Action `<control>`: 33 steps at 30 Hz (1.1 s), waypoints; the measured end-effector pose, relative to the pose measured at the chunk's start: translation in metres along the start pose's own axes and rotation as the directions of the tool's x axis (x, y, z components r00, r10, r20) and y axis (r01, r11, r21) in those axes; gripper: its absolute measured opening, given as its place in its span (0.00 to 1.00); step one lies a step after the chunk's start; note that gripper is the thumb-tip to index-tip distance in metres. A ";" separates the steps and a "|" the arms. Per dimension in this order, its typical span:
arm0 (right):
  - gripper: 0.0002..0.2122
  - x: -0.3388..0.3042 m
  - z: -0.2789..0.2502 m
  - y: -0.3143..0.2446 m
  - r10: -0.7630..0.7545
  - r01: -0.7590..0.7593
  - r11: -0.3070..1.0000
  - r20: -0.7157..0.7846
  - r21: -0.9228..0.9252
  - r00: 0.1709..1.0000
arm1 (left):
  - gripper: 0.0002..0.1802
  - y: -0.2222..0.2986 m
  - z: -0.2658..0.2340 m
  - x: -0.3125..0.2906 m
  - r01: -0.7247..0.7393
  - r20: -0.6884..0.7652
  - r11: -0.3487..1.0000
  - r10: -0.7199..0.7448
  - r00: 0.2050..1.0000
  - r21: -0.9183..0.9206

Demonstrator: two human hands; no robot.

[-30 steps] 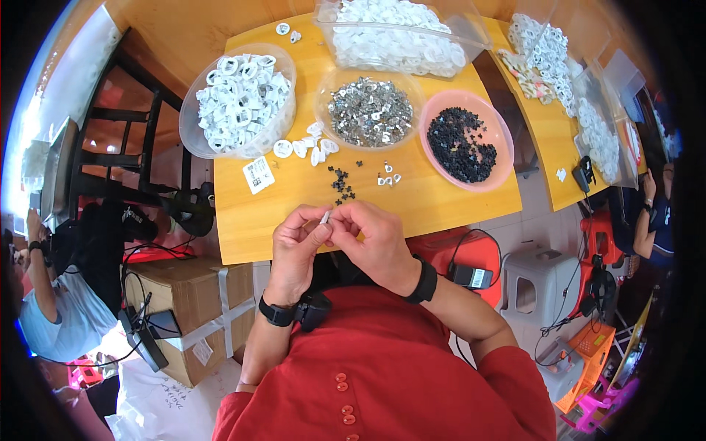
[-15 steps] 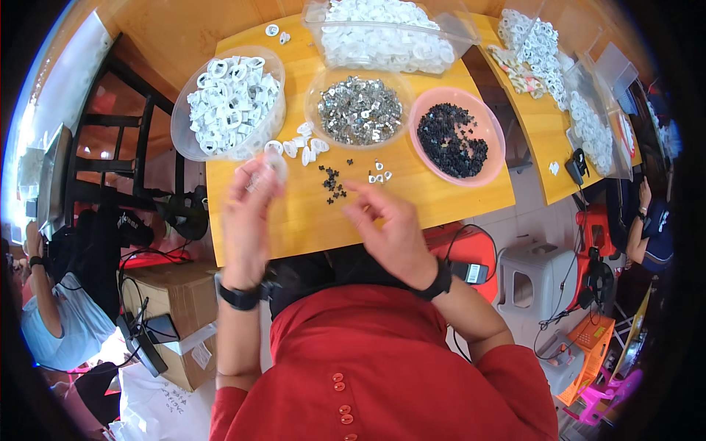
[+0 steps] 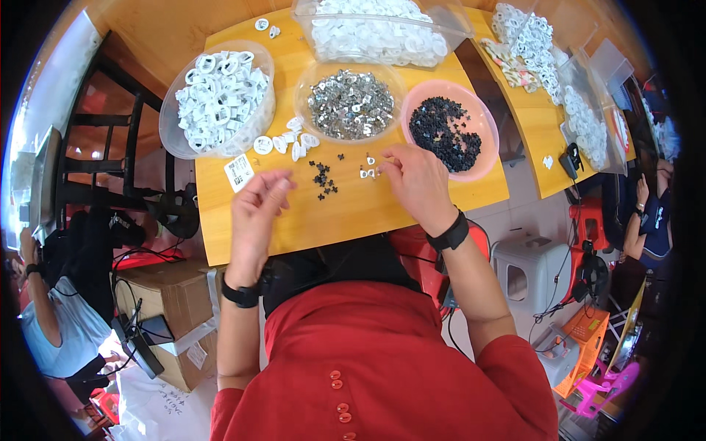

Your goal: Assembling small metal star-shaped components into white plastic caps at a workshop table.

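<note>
My left hand (image 3: 259,209) is above the table's near left part, fingers curled in and thumb against them; anything between them is too small to make out. Just beyond it lies a white printed card (image 3: 238,173). My right hand (image 3: 421,185) is lowered with thumb and fingertips together beside several small metal pieces (image 3: 368,173); what the fingertips hold is hidden. Between my hands lies a loose cluster of small black cross-shaped parts (image 3: 321,178). Several white oval plastic parts (image 3: 279,144) lie beyond my left hand.
Along the far side stand a clear tub of white parts (image 3: 166,121), a clear bowl of metal pieces (image 3: 300,103), a pink bowl of black parts (image 3: 494,132) and a clear bin of white parts (image 3: 460,29). A second table (image 3: 548,143) stands to the right. Other people sit at both sides.
My left hand has come down and closer, and the white part seen in it no longer shows. The white card is now uncovered. My right hand has moved right, onto the metal pieces.
</note>
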State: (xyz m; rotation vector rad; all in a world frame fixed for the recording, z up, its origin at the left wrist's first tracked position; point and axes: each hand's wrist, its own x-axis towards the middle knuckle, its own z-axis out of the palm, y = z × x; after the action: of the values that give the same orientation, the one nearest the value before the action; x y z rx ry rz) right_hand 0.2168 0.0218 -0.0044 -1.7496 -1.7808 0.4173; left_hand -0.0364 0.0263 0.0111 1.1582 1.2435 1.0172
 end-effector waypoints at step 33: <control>0.05 0.065 0.091 -0.096 -0.162 0.179 0.971 0.118 -0.158 0.980 | 0.09 -0.061 0.007 -0.021 -0.065 -0.031 0.995 0.063 0.998 -0.069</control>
State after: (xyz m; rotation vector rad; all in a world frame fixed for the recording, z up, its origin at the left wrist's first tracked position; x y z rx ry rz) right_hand 0.0883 0.0945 -0.0032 -1.6949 -2.0758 0.2984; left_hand -0.0333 -0.0045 -0.0459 1.1387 1.1903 1.1206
